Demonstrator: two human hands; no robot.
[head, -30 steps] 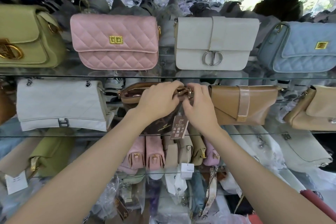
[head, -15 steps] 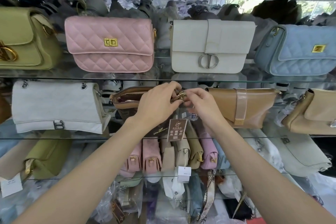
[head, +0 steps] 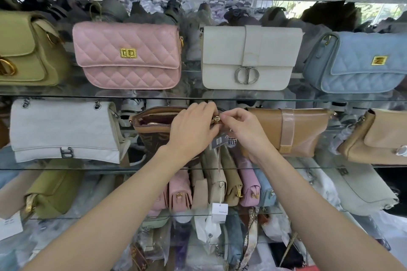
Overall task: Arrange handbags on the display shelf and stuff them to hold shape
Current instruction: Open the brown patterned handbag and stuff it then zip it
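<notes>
On the middle glass shelf (head: 66,169), the left hand (head: 193,130) grips the brown handbag (head: 154,121) to steady it while the right hand (head: 244,126) pinches its gold zipper pull (head: 217,119), seemingly to work the open zip.

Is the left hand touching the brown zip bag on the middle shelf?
Touching. The head view shows the left hand gripping the top edge of the brown zip bag near its gold zipper pull.

A brown monogram handbag (head: 154,123) stands upright on the middle glass shelf (head: 66,168), zipper partly open.
</notes>
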